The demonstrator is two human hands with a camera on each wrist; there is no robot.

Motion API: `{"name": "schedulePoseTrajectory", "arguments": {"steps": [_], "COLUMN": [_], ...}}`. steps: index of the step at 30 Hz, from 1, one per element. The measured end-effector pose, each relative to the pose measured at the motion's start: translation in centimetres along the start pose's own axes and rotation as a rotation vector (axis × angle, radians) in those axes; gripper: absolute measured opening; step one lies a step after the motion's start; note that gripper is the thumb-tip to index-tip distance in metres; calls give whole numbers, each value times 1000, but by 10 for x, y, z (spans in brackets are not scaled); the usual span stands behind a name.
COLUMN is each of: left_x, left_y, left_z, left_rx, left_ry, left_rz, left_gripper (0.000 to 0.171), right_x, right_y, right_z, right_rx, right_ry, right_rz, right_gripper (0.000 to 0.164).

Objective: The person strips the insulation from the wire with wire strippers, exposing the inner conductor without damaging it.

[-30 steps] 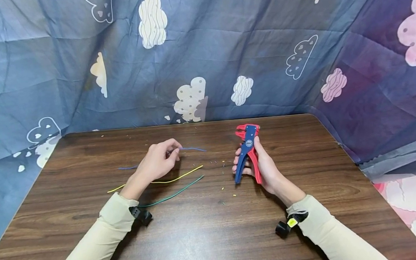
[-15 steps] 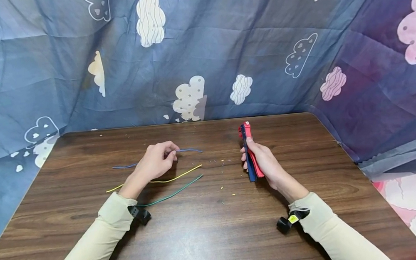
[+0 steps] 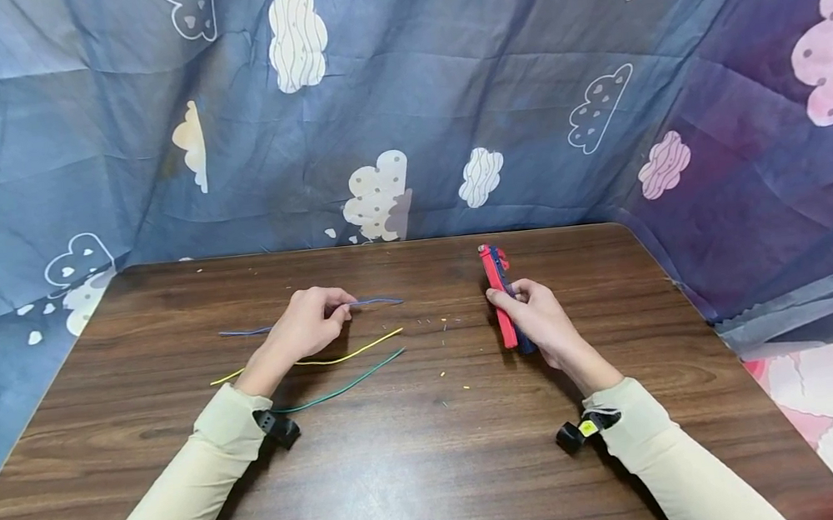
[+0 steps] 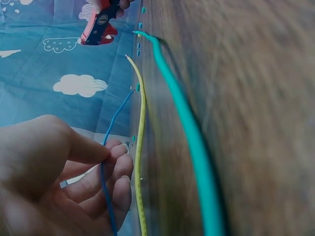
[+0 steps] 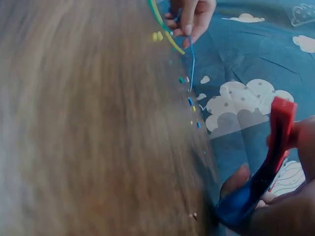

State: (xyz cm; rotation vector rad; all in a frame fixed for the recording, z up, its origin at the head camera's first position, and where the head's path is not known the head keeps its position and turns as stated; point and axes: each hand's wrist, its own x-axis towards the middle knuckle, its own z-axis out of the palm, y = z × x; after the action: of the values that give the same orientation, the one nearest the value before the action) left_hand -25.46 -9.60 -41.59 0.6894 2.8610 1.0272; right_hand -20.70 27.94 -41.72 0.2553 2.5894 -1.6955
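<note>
My left hand [image 3: 307, 325] pinches a blue wire [image 4: 114, 117] between thumb and fingertips, and the wire's free end points right. Below it on the table lie a yellow wire [image 3: 350, 357] and a green wire [image 3: 350, 390], each partly hidden by my left arm in the head view. To the right, my right hand [image 3: 543, 321] grips a red and blue wire stripper [image 3: 499, 298] by its handles, with its head pointing away from me. The thumb lies along the red side. In the left wrist view the yellow wire's end shows bare metal.
Several small insulation scraps [image 3: 442, 374] in yellow, blue and green lie scattered on the brown wooden table [image 3: 407, 478] between the hands. A blue cloud-patterned curtain [image 3: 400, 94] hangs behind the table's back edge.
The wire stripper has been turned in my right hand, from its flat face showing to its red edge showing. My left hand keeps the blue wire, lowered slightly.
</note>
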Motion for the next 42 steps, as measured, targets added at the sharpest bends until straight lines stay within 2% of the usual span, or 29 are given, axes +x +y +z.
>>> {"name": "schedulePoseTrajectory", "arguments": {"steps": [4,8,12,22,32,38,42], "left_x": [0,1,2,3,5,4,4], "left_y": [0,0,-1,2,2,0,1], "left_z": [-1,0,0,3,4,7,7], "left_rx": [9,14,32,17,13,12,7], "left_ry": [-23,-52,-63,-92,-126,-125,-129], "left_rz": [1,12,21,28,36,41,43], "left_gripper": [25,24,23,17,14,13,13], "right_x": [1,4,6,9,13,10,10], "right_y": [-2,-3,-2,-6,-4,-8,-6], "right_z": [-6,-13,-18,-18,-12,-10,-11], "right_rx": [-244,-354,-427,-581,-710,-826,-843], "right_ry": [45,5,-34,-3,-14,-2,-4], "right_rz": [-8,32,50,18,15,63,72], "right_gripper": [50,52,56,52,66,70,73]}}
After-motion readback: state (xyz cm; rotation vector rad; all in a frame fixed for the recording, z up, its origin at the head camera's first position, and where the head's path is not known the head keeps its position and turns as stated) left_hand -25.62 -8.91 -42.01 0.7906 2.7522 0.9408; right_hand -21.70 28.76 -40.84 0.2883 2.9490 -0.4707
